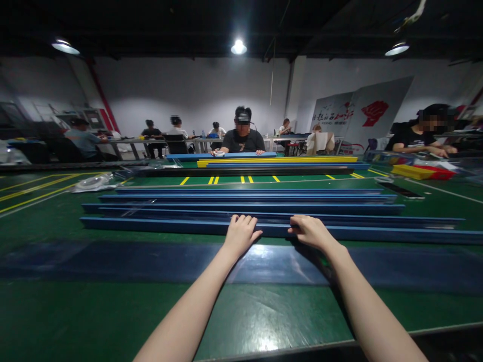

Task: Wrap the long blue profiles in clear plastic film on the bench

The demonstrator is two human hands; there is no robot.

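A long blue profile strip (151,224) stands on its edge across the green table, the nearest of several such strips. My left hand (241,234) grips this front strip, fingers hooked over its top edge and thumb on the near side. To its right, my right hand (311,232) is closed on the same strip with curled fingers. Behind it, close by, lie more blue strips (241,208), roughly parallel and a little askew. Nearer to me, a flat, shiny, clear sheet (151,261) lies lengthwise under my forearms.
Further back are a yellow strip (279,161) and a dark strip (241,172). A plastic-wrapped coil (92,182) lies left; a phone-like dark slab (402,190) and a yellow tray (413,172) lie right. A co-worker (244,138) sits opposite, another person (422,133) at right.
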